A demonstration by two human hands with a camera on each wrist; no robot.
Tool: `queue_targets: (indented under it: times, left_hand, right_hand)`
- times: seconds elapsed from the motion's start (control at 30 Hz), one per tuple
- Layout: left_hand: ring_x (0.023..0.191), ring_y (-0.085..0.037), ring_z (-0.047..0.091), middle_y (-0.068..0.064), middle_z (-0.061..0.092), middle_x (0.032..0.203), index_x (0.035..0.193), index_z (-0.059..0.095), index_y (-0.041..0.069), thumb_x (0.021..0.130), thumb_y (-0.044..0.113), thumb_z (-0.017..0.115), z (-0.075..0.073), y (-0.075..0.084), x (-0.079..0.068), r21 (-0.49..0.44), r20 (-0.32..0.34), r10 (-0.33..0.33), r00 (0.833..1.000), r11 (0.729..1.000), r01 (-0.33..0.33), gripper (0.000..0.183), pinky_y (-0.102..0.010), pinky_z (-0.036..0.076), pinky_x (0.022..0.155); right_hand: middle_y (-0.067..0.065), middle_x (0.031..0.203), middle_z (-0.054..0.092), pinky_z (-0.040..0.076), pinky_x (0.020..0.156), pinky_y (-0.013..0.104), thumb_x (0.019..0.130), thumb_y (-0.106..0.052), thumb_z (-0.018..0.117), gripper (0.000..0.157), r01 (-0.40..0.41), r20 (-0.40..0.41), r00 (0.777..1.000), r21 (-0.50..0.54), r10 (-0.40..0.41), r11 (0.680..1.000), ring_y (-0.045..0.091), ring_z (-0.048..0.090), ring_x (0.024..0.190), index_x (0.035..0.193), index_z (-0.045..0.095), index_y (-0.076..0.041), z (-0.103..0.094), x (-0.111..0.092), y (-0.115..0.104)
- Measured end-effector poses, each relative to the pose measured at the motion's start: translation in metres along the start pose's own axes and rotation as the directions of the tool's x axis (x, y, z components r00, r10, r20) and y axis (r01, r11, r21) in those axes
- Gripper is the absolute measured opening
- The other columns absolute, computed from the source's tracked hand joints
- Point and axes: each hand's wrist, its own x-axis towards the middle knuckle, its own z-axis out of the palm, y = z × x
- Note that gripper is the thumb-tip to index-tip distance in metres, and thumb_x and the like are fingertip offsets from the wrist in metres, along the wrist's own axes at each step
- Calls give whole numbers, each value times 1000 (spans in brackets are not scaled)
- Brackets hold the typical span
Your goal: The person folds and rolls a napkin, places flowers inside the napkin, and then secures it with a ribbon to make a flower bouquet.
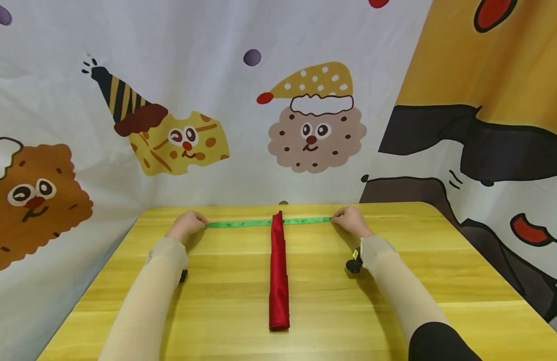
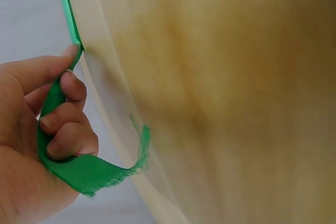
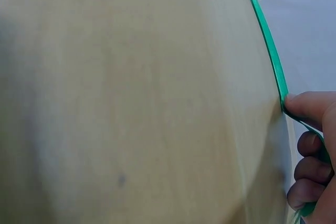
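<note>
A green ribbon (image 1: 242, 223) runs sideways near the far table edge, stretched straight between the two hands. My left hand (image 1: 189, 225) pinches its left part; in the left wrist view the frayed end (image 2: 100, 174) trails past the curled fingers (image 2: 73, 139). My right hand (image 1: 350, 220) pinches the right part between thumb and finger, and the tail runs into the curled fingers (image 3: 311, 170). Between the hands lies a long, narrow roll of shiny red cloth (image 1: 279, 281), pointing away from me. Its far end crosses the ribbon and hides a short piece of it.
The yellow wood-grain table (image 1: 224, 311) stands against a white curtain (image 1: 206, 60) printed with cartoon figures. Dark wrist cameras, such as the right one (image 1: 355, 261), hang under both pale sleeves (image 1: 145, 301) close to the tabletop.
</note>
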Motion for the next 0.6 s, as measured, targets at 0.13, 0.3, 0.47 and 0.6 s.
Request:
queue_targets:
  times: [0.13,0.3,0.47,0.6]
  left_hand:
    - [99,-33,56,-20,65,113,103,71,-2,88,6,56,0,-3,-1,-18,-1,18,1000,1000,-18,23,-45,44,87]
    - [105,-36,55,-21,63,114,105,70,-3,89,6,55,0,-8,-6,-46,23,35,999,998,-34,23,-50,43,91]
    - [109,-38,54,-23,62,116,106,69,-5,92,7,57,-1,-12,-10,-91,50,90,995,992,-85,23,-51,41,94]
    - [110,-39,54,-24,61,117,109,68,-5,95,9,56,-4,-16,-12,-120,75,147,986,983,-137,24,-51,43,93]
  right_hand:
    - [14,103,70,51,79,43,90,-18,68,20,7,24,1000,25,-8,1000,29,63,93,100,75,-3,-3,-3,2]
    - [12,101,70,51,77,40,90,-18,69,18,52,38,998,52,-54,997,25,63,89,98,76,-4,-3,-6,9]
    - [12,99,70,48,72,36,90,-18,70,18,85,46,995,109,-90,990,22,61,83,98,75,-2,-8,-11,13]
    - [14,103,69,48,70,33,91,-18,69,19,78,52,995,149,-87,986,21,60,82,99,74,-2,-15,-17,16]
